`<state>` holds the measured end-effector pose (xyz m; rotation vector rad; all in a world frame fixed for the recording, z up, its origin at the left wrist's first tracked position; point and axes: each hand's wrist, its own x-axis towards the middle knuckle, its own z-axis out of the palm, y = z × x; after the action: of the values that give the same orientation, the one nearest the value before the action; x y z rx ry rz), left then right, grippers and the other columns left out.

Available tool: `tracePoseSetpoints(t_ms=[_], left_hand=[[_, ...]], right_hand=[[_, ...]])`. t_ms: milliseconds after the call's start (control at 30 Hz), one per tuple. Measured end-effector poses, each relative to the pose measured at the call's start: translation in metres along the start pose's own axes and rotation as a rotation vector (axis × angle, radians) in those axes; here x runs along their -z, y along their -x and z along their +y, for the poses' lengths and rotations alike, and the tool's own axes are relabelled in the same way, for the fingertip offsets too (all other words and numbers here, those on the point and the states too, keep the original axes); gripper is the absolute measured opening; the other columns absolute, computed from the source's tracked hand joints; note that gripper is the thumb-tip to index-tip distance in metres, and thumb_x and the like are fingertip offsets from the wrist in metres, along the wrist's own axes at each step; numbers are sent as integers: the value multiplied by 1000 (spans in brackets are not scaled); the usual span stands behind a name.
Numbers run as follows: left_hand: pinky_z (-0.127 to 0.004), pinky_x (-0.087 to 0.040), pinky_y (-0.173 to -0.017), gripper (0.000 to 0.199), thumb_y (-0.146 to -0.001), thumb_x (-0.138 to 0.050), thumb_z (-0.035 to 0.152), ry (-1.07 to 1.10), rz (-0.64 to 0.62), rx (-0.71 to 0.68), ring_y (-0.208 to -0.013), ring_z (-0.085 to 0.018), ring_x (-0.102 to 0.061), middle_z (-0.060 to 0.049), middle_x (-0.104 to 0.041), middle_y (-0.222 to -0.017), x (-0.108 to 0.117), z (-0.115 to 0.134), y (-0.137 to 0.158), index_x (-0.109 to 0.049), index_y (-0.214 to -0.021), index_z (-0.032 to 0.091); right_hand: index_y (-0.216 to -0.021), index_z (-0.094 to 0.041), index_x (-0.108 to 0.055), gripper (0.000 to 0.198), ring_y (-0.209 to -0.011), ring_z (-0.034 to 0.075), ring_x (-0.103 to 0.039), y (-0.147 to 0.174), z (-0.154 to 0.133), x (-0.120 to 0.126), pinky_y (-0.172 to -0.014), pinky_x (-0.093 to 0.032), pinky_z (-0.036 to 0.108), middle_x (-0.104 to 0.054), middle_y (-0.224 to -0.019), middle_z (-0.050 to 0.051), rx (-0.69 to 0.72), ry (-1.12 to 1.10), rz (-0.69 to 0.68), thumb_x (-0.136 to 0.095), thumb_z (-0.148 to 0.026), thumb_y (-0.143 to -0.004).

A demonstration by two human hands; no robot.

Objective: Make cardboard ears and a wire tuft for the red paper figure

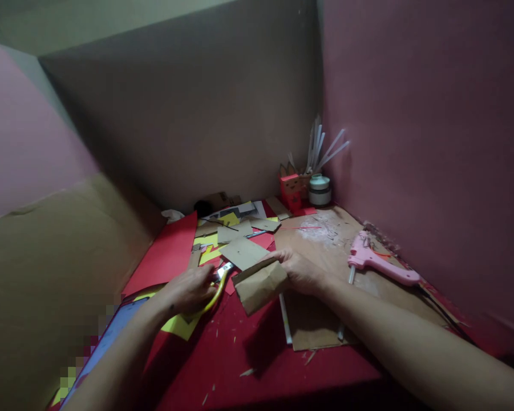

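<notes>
My right hand grips a small brown cardboard piece by its right end, thumb on top. The piece is bent along its upper edge and is held above the red tablecloth. My left hand is closed at the scissors, whose yellow handle curves out below the fingers; part of the handle is hidden by the hand. The metal part of the scissors shows just right of my fingertips. Behind both hands lies a flat cardboard square, close to the held piece.
At right, a pink glue gun rests on a cardboard sheet. Red paper and yellow scraps lie at left. In the back corner stand a red decorated holder, a white jar and white sticks.
</notes>
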<state>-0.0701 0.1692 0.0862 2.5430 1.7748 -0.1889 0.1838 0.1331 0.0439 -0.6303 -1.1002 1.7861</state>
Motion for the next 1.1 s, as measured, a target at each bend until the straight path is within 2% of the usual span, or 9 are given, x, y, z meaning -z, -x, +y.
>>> tracePoseSetpoints(t_ms=[100,167,267,400,533,667,867,967,1100], left_hand=[[-33,-45,-72,31,-81,-49,32,64,122,-7,-88,-25,-63,-12,-65,-105,12,6,8,-59,-109,22],[-32,-47,-76,37,-90,-35,36,203,184,-57,-91,-22,-62,-10,-66,-103,19,20,13,-53,-120,22],[-30,-49,-72,35,-82,-56,40,892,85,-283,-85,-20,-62,-7,-66,-96,22,47,17,-58,-110,19],[-29,-49,-73,21,-75,-66,26,1207,72,-333,-79,-18,-62,-4,-67,-86,17,77,10,-63,-93,17],[-27,-48,-64,7,-74,-61,22,1059,325,-306,-73,-18,-61,-2,-65,-75,6,86,2,-65,-78,18],[-29,-49,-65,17,-77,-52,19,912,463,-302,-71,-19,-60,-2,-67,-72,-2,83,-1,-68,-79,20],[-26,-48,-66,22,-80,-49,15,711,734,-271,-72,-16,-60,-1,-69,-78,-9,73,0,-69,-86,20],[-26,-47,-70,23,-83,-49,14,599,788,-304,-76,-16,-59,-2,-70,-83,-12,71,3,-69,-94,20],[-26,-46,-72,22,-87,-51,17,519,786,-406,-77,-15,-59,-4,-69,-86,-18,70,2,-68,-100,20]], right_hand=[[-77,-14,-76,26,-46,9,-57,0,-1,-2,-52,-47,23,-68,-59,1,61,-21,19,-74,-18,-51],[-79,-14,-77,27,-41,9,-55,-2,-1,-2,-48,-46,23,-68,-56,1,114,-26,41,-74,-20,-53],[-79,-14,-76,26,-41,11,-56,-4,-1,0,-44,-47,24,-67,-54,1,154,-31,80,-74,-20,-53],[-78,-14,-75,24,-42,14,-60,-3,-2,0,-41,-48,24,-69,-57,3,162,-30,105,-72,-19,-55],[-79,-12,-73,24,-41,16,-61,-3,0,0,-39,-48,25,-69,-55,5,123,0,97,-71,-22,-57],[-87,-13,-70,31,-42,14,-59,-3,1,0,-42,-48,26,-66,-55,2,82,26,98,-72,-25,-59],[-75,-17,-62,22,-53,8,-52,-1,-8,1,-49,-42,21,-60,-66,-3,194,40,357,-75,-25,-59],[-62,-16,-59,22,-48,8,-43,1,-7,-1,-45,-35,21,-50,-54,-4,128,67,357,-72,-33,-65],[-62,-16,-59,30,-49,9,-41,0,-3,-2,-45,-31,24,-52,-55,-1,31,33,348,-70,-43,-67]])
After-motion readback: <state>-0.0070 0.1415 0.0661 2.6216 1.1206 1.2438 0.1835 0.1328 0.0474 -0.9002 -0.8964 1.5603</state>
